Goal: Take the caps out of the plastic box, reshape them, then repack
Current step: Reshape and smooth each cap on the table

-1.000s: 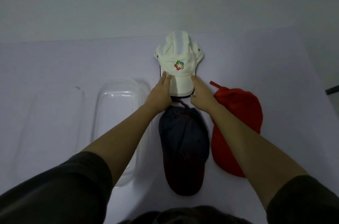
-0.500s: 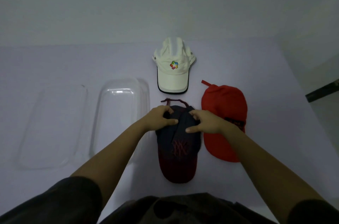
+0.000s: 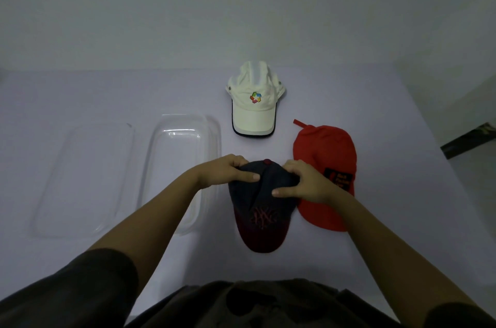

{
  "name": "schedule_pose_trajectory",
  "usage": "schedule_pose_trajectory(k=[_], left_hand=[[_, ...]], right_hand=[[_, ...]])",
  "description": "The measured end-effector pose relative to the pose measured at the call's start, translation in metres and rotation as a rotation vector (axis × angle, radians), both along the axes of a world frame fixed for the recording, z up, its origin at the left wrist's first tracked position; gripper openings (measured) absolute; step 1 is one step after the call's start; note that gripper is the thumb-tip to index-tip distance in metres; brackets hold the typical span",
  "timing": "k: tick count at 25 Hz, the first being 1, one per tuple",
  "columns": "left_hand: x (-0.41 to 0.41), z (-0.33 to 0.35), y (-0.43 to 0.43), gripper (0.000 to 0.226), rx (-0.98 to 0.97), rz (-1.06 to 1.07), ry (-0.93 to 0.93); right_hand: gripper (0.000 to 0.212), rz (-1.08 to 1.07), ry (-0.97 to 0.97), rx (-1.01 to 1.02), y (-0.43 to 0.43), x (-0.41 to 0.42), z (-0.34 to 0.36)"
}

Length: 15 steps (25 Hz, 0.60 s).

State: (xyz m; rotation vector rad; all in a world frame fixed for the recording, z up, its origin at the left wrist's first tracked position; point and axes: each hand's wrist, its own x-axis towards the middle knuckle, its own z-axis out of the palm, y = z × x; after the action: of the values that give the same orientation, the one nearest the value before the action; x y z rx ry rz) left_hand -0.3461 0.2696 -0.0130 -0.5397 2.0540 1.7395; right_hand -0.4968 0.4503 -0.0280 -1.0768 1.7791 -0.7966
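While both hands work on the dark cap (image 3: pixel 259 204), I see the left hand (image 3: pixel 226 174) gripping the left side of its crown, with the thumb laid across the top and the fingers curled over the far edge. The right hand (image 3: pixel 304 184) grips the right side the same way, thumb pointing inward across the cloth. Between them the crown bulges up, its red button at the far end. The brim points toward me and lies on the table (image 3: pixel 402 207). A reddish stitched mark sits on the front above the brim. The red cap (image 3: pixel 322 156) lies just beside it on the right, brim toward me, with a dark patch on its front. The right hand and wrist hide part of it. The white cap (image 3: pixel 255 110) sits farther back, well apart from the hands, brim toward me, with a many-coloured logo. Left of the dark cap stands the clear box (image 3: pixel 212 134), and the left forearm crosses in front of its near right corner. The clear lid (image 3: pixel 83 182) lies flat just left of the box.
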Motion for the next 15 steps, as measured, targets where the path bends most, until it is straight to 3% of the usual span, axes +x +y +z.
schedule_pose_trajectory(k=[4, 7, 11, 15], left_hand=[[0.003, -0.003, 0.000, 0.028, 0.020, 0.021, 0.032], [0.007, -0.004, -0.001, 0.031, 0.026, 0.027, 0.059], [0.006, 0.005, 0.006, 0.032, -0.015, 0.078, 0.115], [0.003, 0.004, 0.011, 0.036, -0.108, 0.208, 0.205]], right_hand=[[0.043, -0.031, -0.209, 0.000, 0.006, 0.004, -0.006], [0.030, -0.070, -0.200, -0.049, 0.009, 0.004, -0.005], [0.052, -0.174, -0.231, -0.135, 0.008, 0.012, -0.004], [0.036, -0.270, -0.177, -0.179, 0.000, 0.016, -0.004]])
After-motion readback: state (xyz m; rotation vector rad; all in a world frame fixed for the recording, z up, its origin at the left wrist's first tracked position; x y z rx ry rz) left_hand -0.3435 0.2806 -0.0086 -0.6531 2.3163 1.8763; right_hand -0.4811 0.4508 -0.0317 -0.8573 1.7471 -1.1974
